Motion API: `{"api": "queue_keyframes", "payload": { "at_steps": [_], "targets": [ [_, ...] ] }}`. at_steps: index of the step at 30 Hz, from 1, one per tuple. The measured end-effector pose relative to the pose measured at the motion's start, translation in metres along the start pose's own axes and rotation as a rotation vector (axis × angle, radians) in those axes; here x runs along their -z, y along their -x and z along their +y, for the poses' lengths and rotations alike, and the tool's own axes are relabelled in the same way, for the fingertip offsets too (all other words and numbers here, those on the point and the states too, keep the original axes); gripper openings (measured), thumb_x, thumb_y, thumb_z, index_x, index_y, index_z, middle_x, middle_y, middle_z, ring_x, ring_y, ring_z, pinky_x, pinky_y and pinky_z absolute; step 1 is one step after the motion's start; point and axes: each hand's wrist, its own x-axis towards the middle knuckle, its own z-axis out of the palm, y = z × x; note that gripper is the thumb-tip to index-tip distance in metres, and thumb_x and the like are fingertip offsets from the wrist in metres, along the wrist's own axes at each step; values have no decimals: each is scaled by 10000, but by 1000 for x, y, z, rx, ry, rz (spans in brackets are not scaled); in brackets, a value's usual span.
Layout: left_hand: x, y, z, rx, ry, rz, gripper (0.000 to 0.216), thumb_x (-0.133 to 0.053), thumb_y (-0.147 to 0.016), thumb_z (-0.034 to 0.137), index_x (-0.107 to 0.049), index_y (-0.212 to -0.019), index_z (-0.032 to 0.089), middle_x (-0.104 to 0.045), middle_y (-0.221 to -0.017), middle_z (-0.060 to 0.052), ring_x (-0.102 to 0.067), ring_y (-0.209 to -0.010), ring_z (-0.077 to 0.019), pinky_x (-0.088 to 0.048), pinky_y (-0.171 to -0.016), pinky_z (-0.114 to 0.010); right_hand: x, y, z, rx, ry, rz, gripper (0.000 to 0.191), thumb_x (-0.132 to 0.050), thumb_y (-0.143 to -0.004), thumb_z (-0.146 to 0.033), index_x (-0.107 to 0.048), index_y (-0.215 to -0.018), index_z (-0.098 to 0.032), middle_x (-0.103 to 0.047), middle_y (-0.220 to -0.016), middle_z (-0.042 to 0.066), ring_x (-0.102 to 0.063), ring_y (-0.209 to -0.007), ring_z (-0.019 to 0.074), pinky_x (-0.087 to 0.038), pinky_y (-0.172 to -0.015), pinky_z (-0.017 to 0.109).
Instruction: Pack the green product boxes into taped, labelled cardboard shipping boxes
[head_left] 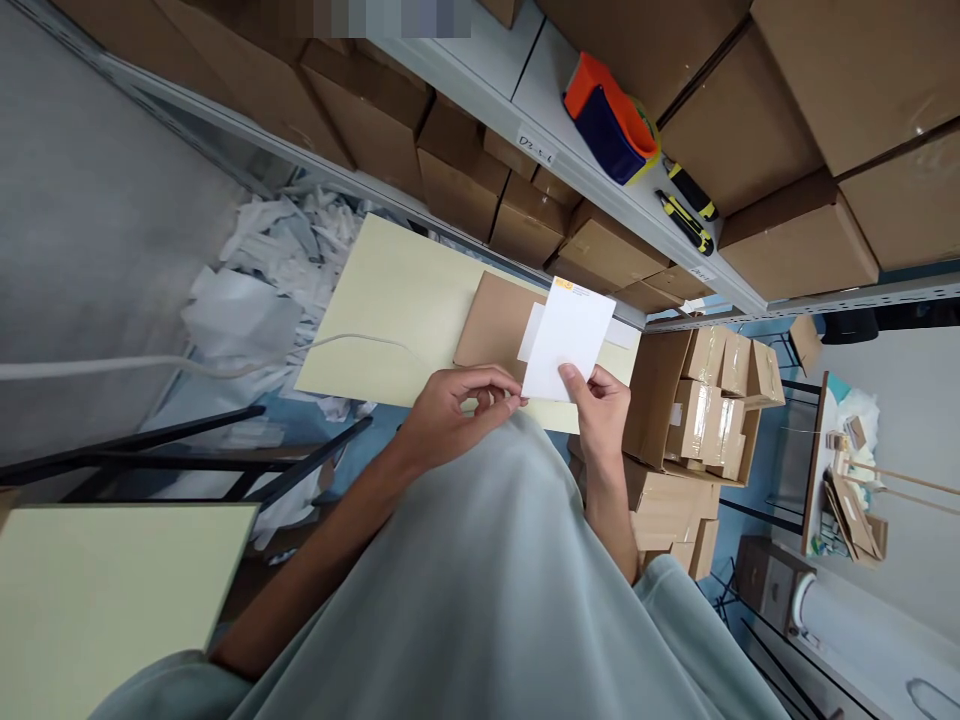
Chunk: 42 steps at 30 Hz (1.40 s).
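A white paper sheet (566, 335) with a small orange mark and fine print along its top edge is held tilted above the table. My right hand (601, 405) grips its lower right corner, thumb on top and fingers behind. At the lower left corner, my left hand (472, 405) is closed, its thumb and fingertips pinched together at the sheet's edge. Beneath the sheet lies a flat brown cardboard piece (491, 325) on the pale yellow tabletop (390, 300). White paper pieces (531, 335) show from under the held sheet on both sides.
A shelf with cardboard boxes (465, 150) runs behind the table, bearing an orange and blue tape dispenser (611, 120) and two yellow-black box cutters (686, 222). Crumpled white paper (262, 270) is heaped at left. A white cable (225, 370) crosses there; an open carton (652, 390) stands right.
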Motion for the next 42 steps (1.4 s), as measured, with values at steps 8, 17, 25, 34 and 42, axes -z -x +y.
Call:
{"api": "queue_keyframes", "payload": {
  "at_steps": [8, 17, 25, 34, 42],
  "targets": [
    [-23, 3, 5, 3, -30, 27, 212, -731, -811, 417, -773, -747, 219, -730, -762, -41, -563, -652, -156, -462, -603, -289, 24, 3, 10, 3, -28, -3, 601, -830, -793, -769, -667, -700, -198, -510, -695, -14, -442, -706, 139, -409, -623, 272],
    [-51, 5, 5, 5, -66, 45, 233, -757, -791, 448, -768, -755, 218, -727, -770, -43, -541, -640, -149, -456, -588, -279, 48, 4, 21, 10, -69, -9, 596, -820, -803, -776, -716, -730, -193, -570, -712, 0, -504, -723, 154, -447, -637, 280],
    [-74, 9, 6, -36, -115, 21, 200, -728, -833, 406, -756, -768, 219, -723, -785, -35, -539, -639, -146, -453, -602, -279, 63, -2, 42, -21, -52, -89, 565, -781, -855, -748, -760, -845, -184, -652, -760, 2, -541, -698, 147, -457, -648, 277],
    [-85, 8, -29, 15, -185, 10, 176, -634, -807, 396, -678, -790, 225, -652, -690, -4, -579, -660, -180, -436, -638, -276, 69, 16, 62, 261, 113, -182, 368, -734, -973, -589, -825, -954, -233, -764, -875, 64, -670, -747, 198, -556, -713, 315],
    [-96, 8, -26, -37, -283, -12, 269, -596, -877, 466, -652, -783, 220, -644, -726, -18, -542, -684, -189, -398, -667, -290, 52, 11, 102, 213, -118, -152, 518, -855, -821, -706, -824, -747, -194, -713, -707, 45, -622, -562, 167, -519, -552, 272]
  ]
}}
